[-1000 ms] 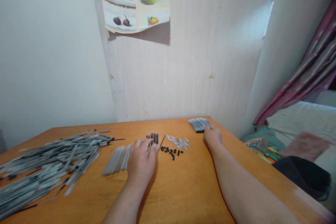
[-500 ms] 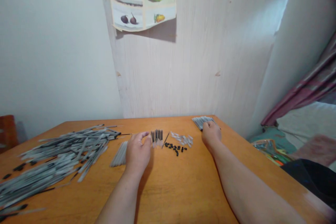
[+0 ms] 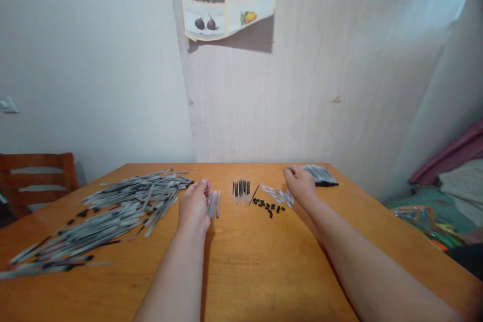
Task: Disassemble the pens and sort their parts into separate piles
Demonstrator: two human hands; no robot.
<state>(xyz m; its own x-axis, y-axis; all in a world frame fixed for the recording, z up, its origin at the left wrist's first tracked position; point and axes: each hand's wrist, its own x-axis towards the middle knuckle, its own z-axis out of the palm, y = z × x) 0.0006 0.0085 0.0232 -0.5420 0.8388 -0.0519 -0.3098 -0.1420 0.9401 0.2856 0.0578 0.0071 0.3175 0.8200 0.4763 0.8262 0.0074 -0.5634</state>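
Note:
My left hand (image 3: 193, 206) is over a row of clear, whitish tubes (image 3: 218, 205), covering part of it. Its fingers are curled, and what they hold, if anything, is too small to make out. My right hand (image 3: 301, 182) is closed beside a neat row of clear pens with black ends (image 3: 323, 175); its fingertips are hidden. Between the hands stand out a row of thin dark refills (image 3: 241, 190), one slanted dark refill (image 3: 254, 193), small whitish clear caps (image 3: 277, 193) and short black plugs (image 3: 268, 207).
A large loose heap of clear and black pen parts (image 3: 128, 206) spreads over the left of the orange wooden table (image 3: 241, 271). Behind it on the left stands a wooden chair (image 3: 37, 163). A bag of colourful things (image 3: 422, 219) lies beyond the table's right edge.
The view has swung left, bringing the chair in. My left hand has drawn back from the dark refills to the clear tubes. My right hand has moved left off the pen row.

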